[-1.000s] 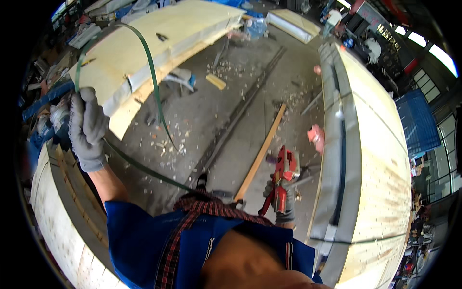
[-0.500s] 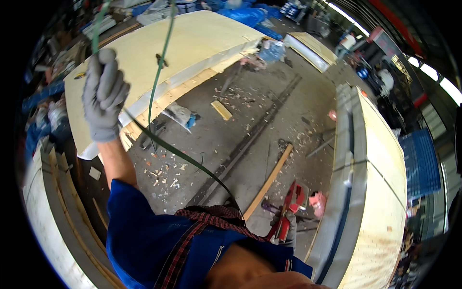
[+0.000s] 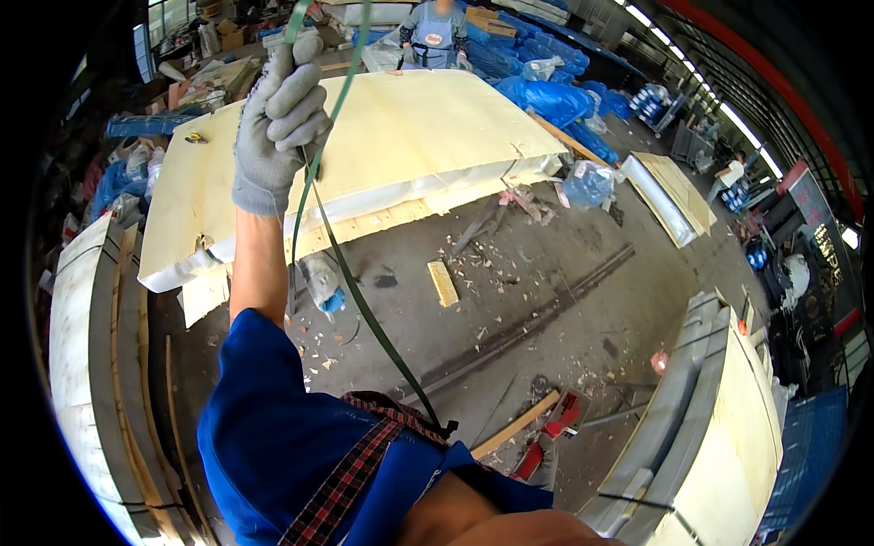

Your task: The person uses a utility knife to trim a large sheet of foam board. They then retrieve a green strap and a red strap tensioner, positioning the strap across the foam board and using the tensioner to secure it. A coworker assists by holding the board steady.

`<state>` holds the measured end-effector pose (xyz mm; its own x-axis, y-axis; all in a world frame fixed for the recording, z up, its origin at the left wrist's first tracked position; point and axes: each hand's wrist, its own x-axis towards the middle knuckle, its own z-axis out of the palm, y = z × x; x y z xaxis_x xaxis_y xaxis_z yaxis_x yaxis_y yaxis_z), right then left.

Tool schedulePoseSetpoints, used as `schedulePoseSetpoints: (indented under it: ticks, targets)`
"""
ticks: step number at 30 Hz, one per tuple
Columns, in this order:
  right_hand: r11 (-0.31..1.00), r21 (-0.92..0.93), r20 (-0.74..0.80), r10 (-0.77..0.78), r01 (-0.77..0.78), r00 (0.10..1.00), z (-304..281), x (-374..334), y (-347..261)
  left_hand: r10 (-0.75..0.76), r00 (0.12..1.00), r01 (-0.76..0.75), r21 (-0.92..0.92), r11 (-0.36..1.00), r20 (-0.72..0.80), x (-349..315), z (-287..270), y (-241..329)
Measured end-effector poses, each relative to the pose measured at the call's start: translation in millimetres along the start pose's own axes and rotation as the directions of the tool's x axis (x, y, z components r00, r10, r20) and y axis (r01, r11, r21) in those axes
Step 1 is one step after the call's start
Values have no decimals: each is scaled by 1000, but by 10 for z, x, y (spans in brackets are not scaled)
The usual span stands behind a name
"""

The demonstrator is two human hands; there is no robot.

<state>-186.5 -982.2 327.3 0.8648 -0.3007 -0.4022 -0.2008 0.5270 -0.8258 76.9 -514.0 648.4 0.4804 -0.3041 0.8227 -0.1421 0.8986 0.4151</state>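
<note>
My left hand [image 3: 284,132], in a grey knit glove, is raised high with its fingers closed around a flat green strap [image 3: 369,314]. The strap runs upward out of view above the fist, and a length hangs down past my wrist to my waist. Low beside my body, my right hand [image 3: 548,458], also gloved and partly hidden by my chest, grips a red hand tool [image 3: 566,414]. The exact kind of tool is not clear. Beyond my left hand lies a large flat pack [image 3: 428,127] topped with cream board.
Wrapped panel stacks stand on the left [image 3: 77,346] and right [image 3: 728,428]. A wooden batten [image 3: 514,426], a small wood block [image 3: 443,284] and scraps lie on the floor. Behind the flat pack stands a person in a blue apron [image 3: 432,41]; another person [image 3: 730,173] is far right.
My left hand has risen and moved right with the strap still in it. The view has tilted upward, bringing the person in the apron into sight. My right hand keeps the red tool.
</note>
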Motion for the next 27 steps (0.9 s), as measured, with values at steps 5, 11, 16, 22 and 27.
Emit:
schedulePoseSetpoints:
  ticks: [5, 11, 16, 22, 27]
  targets:
    - [994, -110, 134, 13, 2, 991, 348, 1131, -529, -74, 993, 76, 20, 997, -96, 215, -317, -581]
    - [980, -195, 303, 107, -49, 947, 1148, 2469, -798, -104, 948, 131, 71, 989, -301, 135, -1071, -1184]
    - [959, -282, 305, 115, -26, 946, 1894, 3469, -1232, -145, 822, 228, 85, 970, -551, 154, -2195, -2008]
    - [940, -337, 349, 68, 57, 935, 2621, 4655, -1580, -336, 694, 517, 117, 848, -636, 310, -2912, -2922]
    - [898, -405, 510, 66, 173, 858, 3347, 5661, -1830, -366, 605, 612, 119, 781, -707, 441, -3222, -3071]
